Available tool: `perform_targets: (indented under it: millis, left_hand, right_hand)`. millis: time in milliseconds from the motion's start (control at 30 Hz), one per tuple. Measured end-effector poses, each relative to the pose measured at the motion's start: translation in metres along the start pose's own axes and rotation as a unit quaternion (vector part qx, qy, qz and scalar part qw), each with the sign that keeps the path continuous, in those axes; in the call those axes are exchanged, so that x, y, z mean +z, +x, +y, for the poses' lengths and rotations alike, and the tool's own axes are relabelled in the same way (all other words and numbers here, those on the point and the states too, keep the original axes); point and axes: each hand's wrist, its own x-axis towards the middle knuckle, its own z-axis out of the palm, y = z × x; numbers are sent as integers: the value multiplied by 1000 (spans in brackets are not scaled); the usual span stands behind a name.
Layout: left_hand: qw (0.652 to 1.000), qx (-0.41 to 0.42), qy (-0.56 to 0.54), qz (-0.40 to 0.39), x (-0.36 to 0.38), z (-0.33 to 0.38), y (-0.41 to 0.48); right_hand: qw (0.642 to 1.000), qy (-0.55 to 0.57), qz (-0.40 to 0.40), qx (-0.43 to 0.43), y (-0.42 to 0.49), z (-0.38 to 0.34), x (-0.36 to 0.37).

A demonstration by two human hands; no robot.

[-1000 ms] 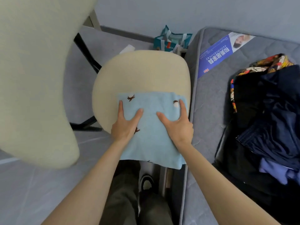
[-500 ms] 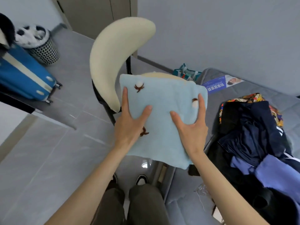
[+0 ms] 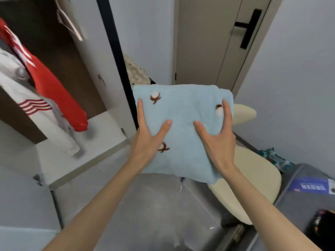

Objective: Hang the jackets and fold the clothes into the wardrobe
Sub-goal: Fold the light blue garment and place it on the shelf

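Head view. Ahead, closed door; below right, cream chair beside grey mattress. At left, open wardrobe with red jacket and white jacket hanging inside, bare hanger above. Blue label on mattress, writing too blurred to read. Held mid-air above chair: folded pale-blue cloth, left hand and right hand each in firm grip on it, thumbs on top.
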Motion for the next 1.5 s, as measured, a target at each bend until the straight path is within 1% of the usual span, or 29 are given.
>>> perform_targets:
  millis: [233, 467, 633, 800, 900, 1067, 1200, 1300, 1400, 1500]
  left_hand:
    - [993, 33, 13, 114, -173, 16, 31]
    - [984, 59, 31, 165, -329, 29, 71]
    - [979, 80, 47, 184, -414, 53, 113]
    - [972, 112, 53, 200, -476, 82, 177]
    - [969, 111, 57, 215, -506, 98, 229]
    - [960, 133, 71, 236, -547, 132, 325]
    - [957, 129, 73, 248, -576, 158, 397]
    - [951, 120, 94, 271, -595, 167, 444]
    - [945, 99, 118, 287, -613, 166, 487]
    - [941, 94, 131, 296, -627, 160, 528]
  right_hand:
    - [990, 29, -99, -95, 1, -122, 132]
    - [972, 85, -139, -168, 3, -231, 257]
    - [960, 83, -166, -211, 29, -312, 320]
    - [952, 78, -175, -239, 80, -382, 372]
    - [947, 79, -189, -250, 125, -420, 405]
    - [936, 111, -219, -253, 210, -477, 458]
    - [922, 136, -243, -267, 275, -524, 500]
    - [922, 126, -249, -268, 315, -549, 533]
    - [925, 114, -236, -275, 345, -563, 569]
    - [933, 94, -189, -292, 369, -573, 602]
